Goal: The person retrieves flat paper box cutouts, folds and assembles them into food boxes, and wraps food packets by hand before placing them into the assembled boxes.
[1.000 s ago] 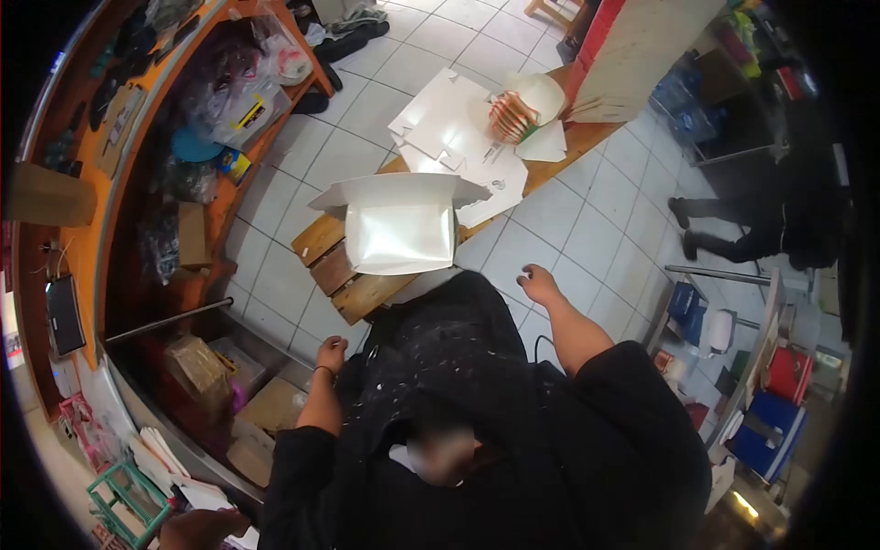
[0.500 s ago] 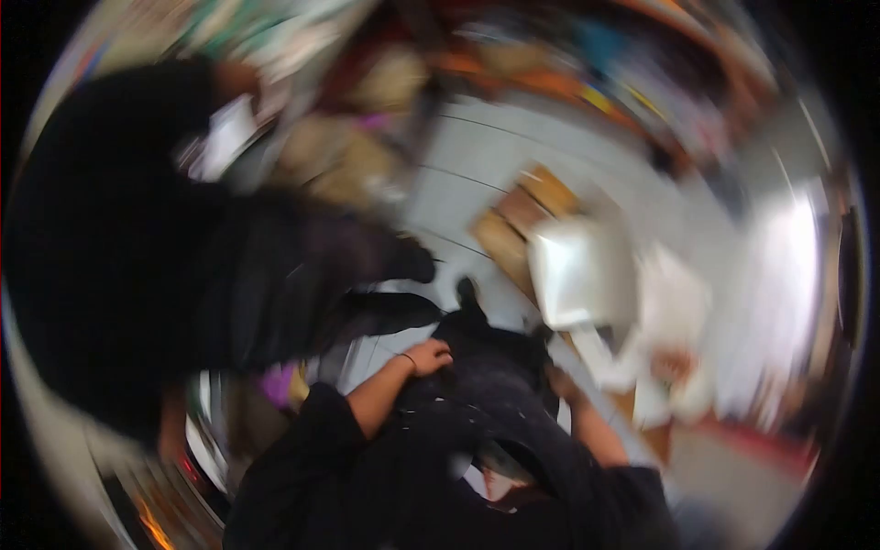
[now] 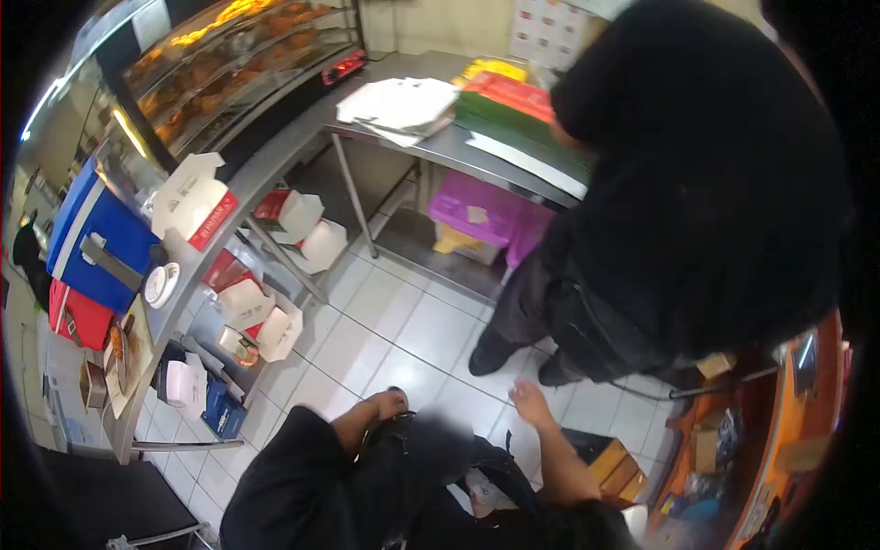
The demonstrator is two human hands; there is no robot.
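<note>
My left hand (image 3: 389,403) hangs low in front of my dark clothing, its fingers curled in. A small dark shape sits at its fingertips; I cannot make out what it is. Out to the other side, my right hand (image 3: 527,401) hangs over the tiled floor with fingers loosely curled, and nothing shows in it. Closest to this hand are the shoes of a person in black (image 3: 706,183) who stands at the counter.
A steel counter (image 3: 302,147) bears stacked white cartons (image 3: 399,105), an open box (image 3: 197,206) and a blue cooler bag (image 3: 105,243). Behind stands a lit display case (image 3: 238,73) with fried food. Open boxes (image 3: 252,312) sit on the lower shelf. An orange shelf unit (image 3: 779,440) is at right.
My view has swung round from the shelving and boxes to the counter and display case. The other person now appears on the right instead of the left. My right hand has come forward.
</note>
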